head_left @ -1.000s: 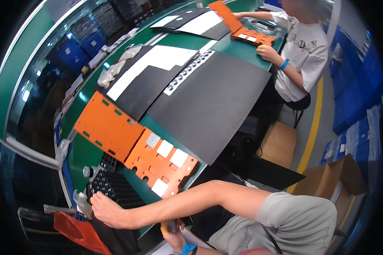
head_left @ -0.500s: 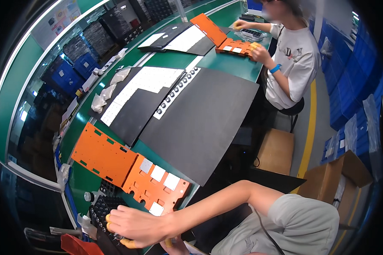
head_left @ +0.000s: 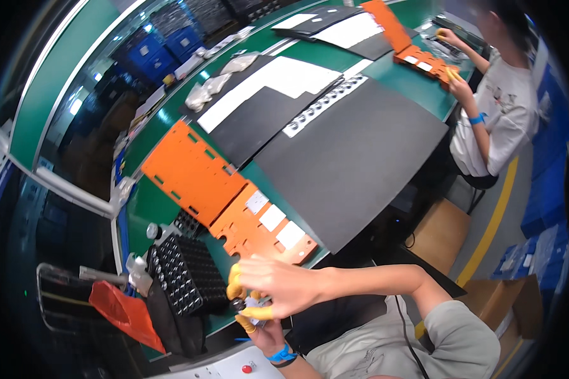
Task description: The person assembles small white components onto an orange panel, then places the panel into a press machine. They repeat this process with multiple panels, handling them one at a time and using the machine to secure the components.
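My right hand, with yellow finger cots, pinches a small black round part between thumb and fingers. Just below it is my left hand, also in finger cots and with a blue wristband; its fingers close on a small light-grey piece, partly hidden. Beside the hands stands a black tray with rows of round black parts. Past my right hand lies an orange fixture plate carrying several white square pieces, joined to a flat orange panel.
Black mats cover the green table, with white sheets and a strip of round black parts. A red cloth-like item hangs left of the tray. Across the table, a person works at another orange fixture. Cardboard boxes stand at right.
My right hand has moved from over the tray to my left hand, bringing the black round part. The tray is now uncovered. The whole view has shifted, with the scene moving rightward.
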Tool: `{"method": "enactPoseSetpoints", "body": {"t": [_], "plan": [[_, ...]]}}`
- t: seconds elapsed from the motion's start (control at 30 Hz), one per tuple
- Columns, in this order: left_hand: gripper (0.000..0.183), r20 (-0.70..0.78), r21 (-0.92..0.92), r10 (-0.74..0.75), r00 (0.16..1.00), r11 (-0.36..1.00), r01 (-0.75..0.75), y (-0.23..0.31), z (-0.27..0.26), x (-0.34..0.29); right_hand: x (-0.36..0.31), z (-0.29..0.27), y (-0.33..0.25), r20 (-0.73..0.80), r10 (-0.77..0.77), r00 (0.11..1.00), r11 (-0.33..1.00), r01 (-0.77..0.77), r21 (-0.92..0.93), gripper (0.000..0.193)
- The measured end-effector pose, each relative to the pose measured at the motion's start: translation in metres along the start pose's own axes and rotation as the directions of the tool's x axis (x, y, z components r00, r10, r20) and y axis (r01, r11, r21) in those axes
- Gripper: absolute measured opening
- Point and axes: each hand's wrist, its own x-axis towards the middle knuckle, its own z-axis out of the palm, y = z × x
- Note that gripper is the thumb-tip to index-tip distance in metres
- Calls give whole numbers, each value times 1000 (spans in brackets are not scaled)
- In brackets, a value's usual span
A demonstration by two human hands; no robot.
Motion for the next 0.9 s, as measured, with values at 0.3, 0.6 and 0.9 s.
{"method": "enactPoseSetpoints", "body": {"t": [0.3,0.6,0.9], "plan": [[74,163,171,65,985,981,-93,-3,23,26,-14,-13,5,-132,75,988,997,-77,-8,37],[71,168,266,148,975,945,-190,2,50,36,-19,-18,-1,-55,167,984,981,-172,-85,39],[61,240,234,223,945,931,-280,-5,43,29,-22,-17,2,-23,194,981,970,-195,-144,38]]}}
